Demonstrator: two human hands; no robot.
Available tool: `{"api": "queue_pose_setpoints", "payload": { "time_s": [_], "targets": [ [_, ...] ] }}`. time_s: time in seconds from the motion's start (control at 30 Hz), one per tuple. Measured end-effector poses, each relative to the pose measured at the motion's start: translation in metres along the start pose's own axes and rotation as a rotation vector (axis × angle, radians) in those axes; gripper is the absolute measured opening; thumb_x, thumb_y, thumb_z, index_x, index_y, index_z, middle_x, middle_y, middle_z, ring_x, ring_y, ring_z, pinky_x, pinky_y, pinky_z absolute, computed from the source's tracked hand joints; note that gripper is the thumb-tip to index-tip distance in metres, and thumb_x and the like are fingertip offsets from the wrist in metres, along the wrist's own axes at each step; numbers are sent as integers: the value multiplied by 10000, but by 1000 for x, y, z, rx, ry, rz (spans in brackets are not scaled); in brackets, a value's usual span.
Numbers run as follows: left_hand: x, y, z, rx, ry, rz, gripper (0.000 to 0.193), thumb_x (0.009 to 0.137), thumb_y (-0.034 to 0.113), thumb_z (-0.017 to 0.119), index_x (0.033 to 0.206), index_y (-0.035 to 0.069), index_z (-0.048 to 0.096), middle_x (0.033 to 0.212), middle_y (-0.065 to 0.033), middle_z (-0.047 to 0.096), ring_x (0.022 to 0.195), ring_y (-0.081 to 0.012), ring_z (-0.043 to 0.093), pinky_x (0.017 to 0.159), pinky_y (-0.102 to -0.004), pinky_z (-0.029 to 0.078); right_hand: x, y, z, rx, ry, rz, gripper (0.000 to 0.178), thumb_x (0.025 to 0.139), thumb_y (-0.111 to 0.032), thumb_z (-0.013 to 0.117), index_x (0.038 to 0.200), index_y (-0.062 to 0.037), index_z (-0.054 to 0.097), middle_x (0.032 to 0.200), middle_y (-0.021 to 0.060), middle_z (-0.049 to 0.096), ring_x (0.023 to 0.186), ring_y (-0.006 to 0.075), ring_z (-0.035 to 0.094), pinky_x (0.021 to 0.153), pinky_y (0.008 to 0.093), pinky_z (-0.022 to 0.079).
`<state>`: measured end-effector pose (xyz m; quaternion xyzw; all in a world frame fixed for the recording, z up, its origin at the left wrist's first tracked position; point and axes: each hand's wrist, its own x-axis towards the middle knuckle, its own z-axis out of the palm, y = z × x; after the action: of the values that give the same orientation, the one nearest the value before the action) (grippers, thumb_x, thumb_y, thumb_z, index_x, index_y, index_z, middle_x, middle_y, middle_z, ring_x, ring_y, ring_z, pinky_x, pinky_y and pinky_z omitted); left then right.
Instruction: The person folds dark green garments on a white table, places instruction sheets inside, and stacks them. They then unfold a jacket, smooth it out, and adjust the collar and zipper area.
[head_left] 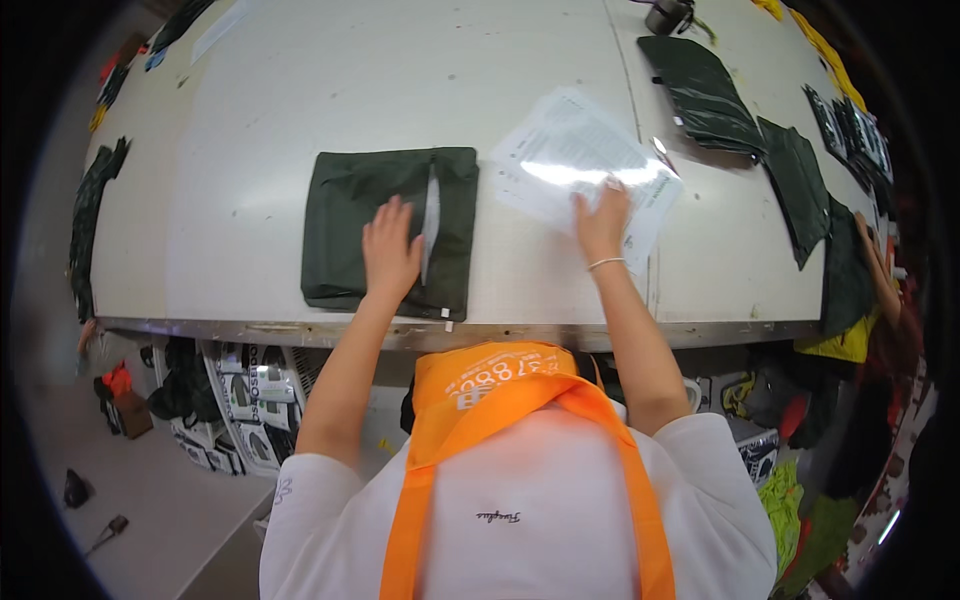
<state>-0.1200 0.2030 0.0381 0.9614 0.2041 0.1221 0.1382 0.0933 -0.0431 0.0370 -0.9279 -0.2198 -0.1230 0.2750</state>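
A flat, squarish dark green fabric piece (335, 235), perhaps a folded garment or a pouch, lies near the table's front edge. My left hand (392, 250) rests flat on it, fingers stretched out. Just right of those fingers a narrow pale strip (432, 215) runs down the fabric, and a small white tag (447, 314) shows at its lower edge. My right hand (603, 225) touches a fanned stack of printed sheets (560, 150) with a glossy, light-catching surface. Its thumb and forefinger are apart, and nothing shows gripped between them.
Dark green folded pieces (705, 95) lie at the far right, with more dark fabric (800, 190) beside them. A pen-like object (661, 152) sits by the sheets. Another person's arm (880, 270) reaches in at the right edge. Packaged goods (255, 400) stand under the table (240, 110) at left.
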Motion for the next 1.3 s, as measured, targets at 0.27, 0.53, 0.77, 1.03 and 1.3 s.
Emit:
{"api": "queue_pose_setpoints", "payload": {
  "time_s": [0.27, 0.53, 0.77, 1.03, 1.3],
  "targets": [
    [-34, -5, 37, -22, -25, -128, 609, 878, 324, 531, 1384, 47, 334, 1467, -162, 259, 1358, -333, 221, 1089, -491, 181, 9, 117, -34, 11, -99, 806, 576, 641, -313, 808, 1037, 38, 581, 1006, 188, 623, 916, 295, 613, 787, 356, 491],
    [-32, -76, 31, 363, 58, -428, 694, 863, 534, 478, 1431, 178, 298, 1492, -163, 205, 1348, -414, 198, 1065, -589, 128, 39, 143, -55, -5, -419, 804, 524, 666, -306, 785, 1019, 37, 606, 1002, 181, 630, 913, 295, 612, 805, 362, 479],
    [-28, -81, -5, 443, 176, -632, 695, 862, 553, 463, 1404, 136, 342, 1469, -177, 253, 1336, -406, 230, 1035, -618, 160, 129, 161, -46, -390, 59, 89, 521, 746, -230, 704, 1193, -55, 503, 1308, 178, 424, 1129, 362, 481, 953, 425, 405],
    [-85, -137, 1, 169, 208, -518, 550, 833, 254, 622, 1258, -42, 438, 1282, -250, 457, 1176, -375, 442, 999, -439, 349, 208, 211, -22, -642, -308, 135, 356, 862, -270, 551, 1178, -110, 526, 1255, 133, 490, 1059, 364, 556, 830, 484, 489],
    [-82, -107, 4, 326, 47, -835, 690, 892, 479, 452, 1420, 78, 261, 1486, -173, 189, 1375, -334, 164, 1068, -594, 107, 270, 208, -49, -261, -91, 279, 296, 927, -284, 439, 991, -55, 615, 911, 199, 645, 849, 370, 624, 703, 455, 492]
  ]
}}
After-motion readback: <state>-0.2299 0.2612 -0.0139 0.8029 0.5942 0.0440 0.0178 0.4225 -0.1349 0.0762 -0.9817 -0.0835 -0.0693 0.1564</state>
